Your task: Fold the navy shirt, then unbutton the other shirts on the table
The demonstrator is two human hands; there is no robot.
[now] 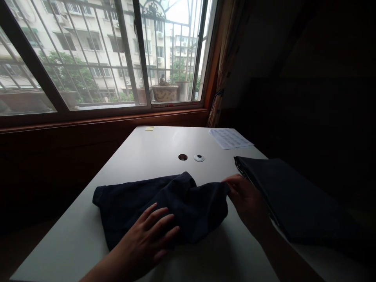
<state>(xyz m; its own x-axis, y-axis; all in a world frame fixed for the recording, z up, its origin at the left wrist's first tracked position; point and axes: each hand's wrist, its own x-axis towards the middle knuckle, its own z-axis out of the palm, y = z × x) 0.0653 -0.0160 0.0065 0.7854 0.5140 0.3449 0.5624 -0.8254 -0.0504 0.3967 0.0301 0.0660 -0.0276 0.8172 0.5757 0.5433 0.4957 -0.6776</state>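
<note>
A dark blue cloth garment (182,211) lies rumpled across the white table (152,152); its exact kind is not clear. One end with a hem points left, and its right end is lifted a little. My left hand (154,235) rests on the garment's near side, fingers spread. At the right end, my right hand (243,196) pinches the garment's edge between thumb and fingers. Just right of that hand is a dark, flat, folded-looking item (293,196), whose far side fades into shadow.
Printed sheets of paper (230,138) lie at the far right corner. A yellow note (149,128) is near the back edge. Mid-table are a round hole (182,157) and a white round cap (199,158). Behind stands a barred window (117,58) with a tied curtain (220,86).
</note>
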